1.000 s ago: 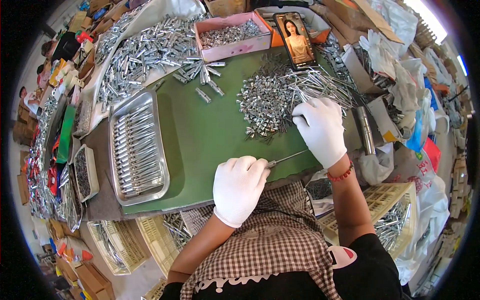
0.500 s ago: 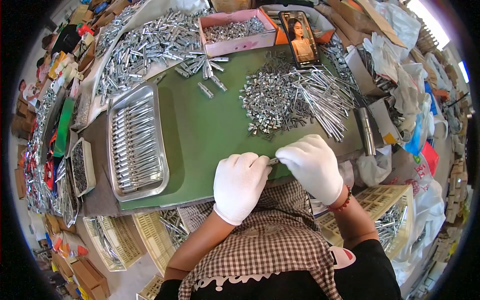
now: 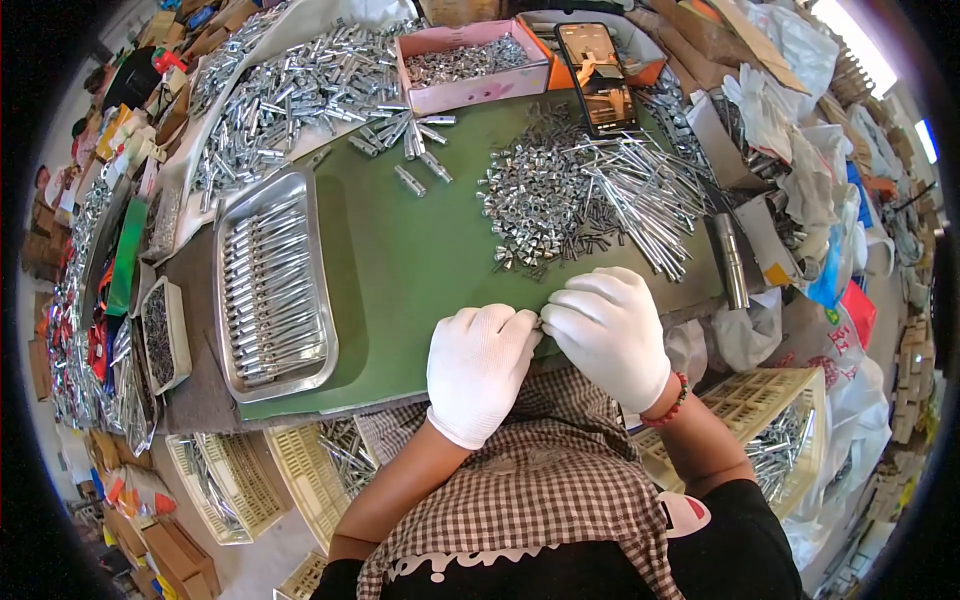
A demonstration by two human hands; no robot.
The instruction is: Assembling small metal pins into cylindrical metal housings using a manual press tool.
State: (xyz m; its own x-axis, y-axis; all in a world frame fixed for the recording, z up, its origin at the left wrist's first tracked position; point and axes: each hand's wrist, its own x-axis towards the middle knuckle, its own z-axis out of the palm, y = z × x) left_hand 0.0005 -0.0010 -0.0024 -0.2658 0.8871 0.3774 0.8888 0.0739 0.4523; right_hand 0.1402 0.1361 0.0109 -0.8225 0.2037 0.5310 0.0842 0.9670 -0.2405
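Observation:
Both my hands wear white knit gloves and meet over the front edge of the green mat [image 3: 400, 250]. My left hand [image 3: 482, 370] is closed around a small silver metal part [image 3: 540, 323], of which only a sliver shows at the fingertips. Against that same spot, my right hand [image 3: 608, 335] has its fingers bent and pressed together; whatever they pinch is hidden. Beyond the hands lie a heap of small silver cone-shaped nuts [image 3: 530, 205], some short dark screws [image 3: 597, 243] and a bundle of thin metal rods [image 3: 655, 205].
A steel tray [image 3: 328, 345] at left holds a row of rods with sleeves. Metal sleeves [image 3: 300, 100] are piled at the back, beside a pink box [image 3: 475, 92]. A phone [image 3: 600, 80] leans behind the rods. A thick metal tube [image 3: 732, 262] lies at right; plastic crates [image 3: 745, 420] stand below.
My right hand has moved slightly left and closed in against my left fingertips, covering most of the metal part that showed there. My left hand has stayed in place. The phone's picture differs.

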